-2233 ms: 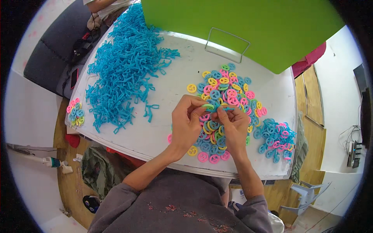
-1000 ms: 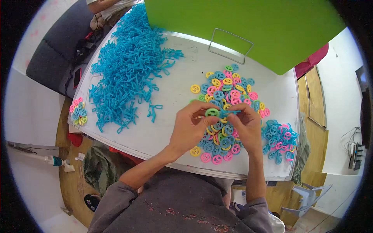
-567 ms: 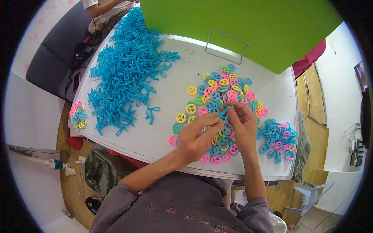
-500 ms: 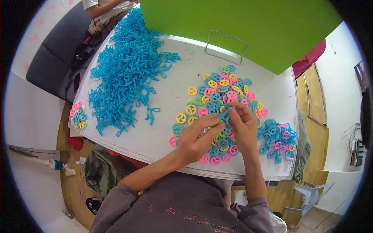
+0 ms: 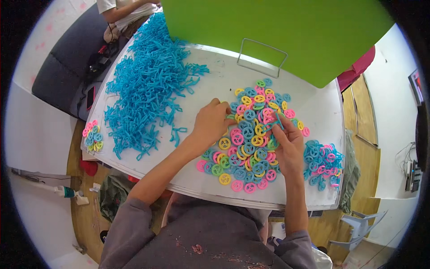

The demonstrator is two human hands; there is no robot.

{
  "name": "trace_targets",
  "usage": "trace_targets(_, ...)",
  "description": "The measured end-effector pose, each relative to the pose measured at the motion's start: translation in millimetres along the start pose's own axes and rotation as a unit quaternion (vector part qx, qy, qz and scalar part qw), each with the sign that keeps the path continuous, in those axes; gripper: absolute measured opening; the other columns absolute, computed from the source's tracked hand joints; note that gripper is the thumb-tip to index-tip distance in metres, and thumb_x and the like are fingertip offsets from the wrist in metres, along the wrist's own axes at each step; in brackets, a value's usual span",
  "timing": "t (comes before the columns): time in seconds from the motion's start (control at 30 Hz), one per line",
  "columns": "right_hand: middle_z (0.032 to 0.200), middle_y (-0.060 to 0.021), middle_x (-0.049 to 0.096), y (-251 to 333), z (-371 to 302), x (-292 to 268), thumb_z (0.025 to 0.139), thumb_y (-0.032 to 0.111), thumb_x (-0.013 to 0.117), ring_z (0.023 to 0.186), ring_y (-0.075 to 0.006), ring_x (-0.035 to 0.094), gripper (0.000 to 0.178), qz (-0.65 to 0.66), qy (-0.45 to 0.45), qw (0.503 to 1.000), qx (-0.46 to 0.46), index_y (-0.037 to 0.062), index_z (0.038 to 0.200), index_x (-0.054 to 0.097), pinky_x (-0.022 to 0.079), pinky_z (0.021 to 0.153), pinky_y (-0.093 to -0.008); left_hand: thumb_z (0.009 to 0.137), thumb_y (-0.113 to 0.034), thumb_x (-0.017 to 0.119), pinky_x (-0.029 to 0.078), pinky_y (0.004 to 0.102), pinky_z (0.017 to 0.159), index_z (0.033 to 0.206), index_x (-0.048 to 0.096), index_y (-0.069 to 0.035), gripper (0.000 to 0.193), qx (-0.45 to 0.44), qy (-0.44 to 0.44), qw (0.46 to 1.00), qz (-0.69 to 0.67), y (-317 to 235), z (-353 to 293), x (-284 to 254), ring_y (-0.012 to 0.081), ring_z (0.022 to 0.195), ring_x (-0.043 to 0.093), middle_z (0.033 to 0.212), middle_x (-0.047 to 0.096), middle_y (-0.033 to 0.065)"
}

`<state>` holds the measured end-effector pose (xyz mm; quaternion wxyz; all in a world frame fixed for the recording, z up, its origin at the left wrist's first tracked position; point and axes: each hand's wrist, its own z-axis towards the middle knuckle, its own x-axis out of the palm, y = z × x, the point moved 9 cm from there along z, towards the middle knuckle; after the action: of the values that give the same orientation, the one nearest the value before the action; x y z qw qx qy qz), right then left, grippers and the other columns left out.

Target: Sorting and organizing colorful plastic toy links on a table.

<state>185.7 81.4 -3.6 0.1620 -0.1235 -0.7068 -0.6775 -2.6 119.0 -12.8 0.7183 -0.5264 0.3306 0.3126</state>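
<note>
My right hand pinches a blue forked plastic piece above the right part of a heap of small spoked wheels in pink, yellow, blue and green. At the heap's left edge is my left hand, its fingers bent and closed against the wheels. Whatever sits between those fingertips is hidden. A large mound of blue forked pieces covers the table's left side. To the right of my right hand lies a smaller pile of blue pieces with wheels attached.
A big green panel with a wire handle stands along the white table's far side. A small cluster of wheels lies at the left edge. Beyond the far left corner sits another person. A grey chair stands at lower right.
My left hand has parted from my right and moved up and left to the heap's edge. My right hand has shifted slightly right, keeping the blue piece. More of the wheels now show.
</note>
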Motion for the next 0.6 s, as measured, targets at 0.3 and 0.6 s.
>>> trace_targets(0.3, 0.101, -0.0062, 0.065, -0.5, 1.8, -7.3, 0.086, 0.002, 0.063, 0.088, -0.0119, 0.062, 0.017, -0.100, -0.004, 0.994, -0.047, 0.0000, 0.102, 0.060, 0.051, 0.075, -0.0243, 0.079, -0.004, 0.069, 0.052, 0.0318, 0.063, 0.090, 0.059, -0.001, 0.015, -0.089, -0.031, 0.944, -0.316, -13.3, -1.7, -27.5, 0.0176, 0.078, 0.064, 0.095, 0.063, 0.0080)
trace_targets(0.6, 0.097, -0.0077, 0.065, -6.4, -3.9, 7.4, 0.082, -0.007, 0.061, 0.089, -0.0129, 0.063, 0.018, -0.165, 0.019, 0.985, -0.049, -0.0025, 0.100, 0.060, 0.052, 0.079, -0.0256, 0.085, 0.002, 0.060, 0.055, 0.0299, 0.077, 0.095, 0.055, 0.002, 0.011, -0.166, 0.042, 0.791, -0.588, -34.5, -30.7, -2.2, 0.0161, 0.088, 0.063, 0.096, 0.061, 0.0085)
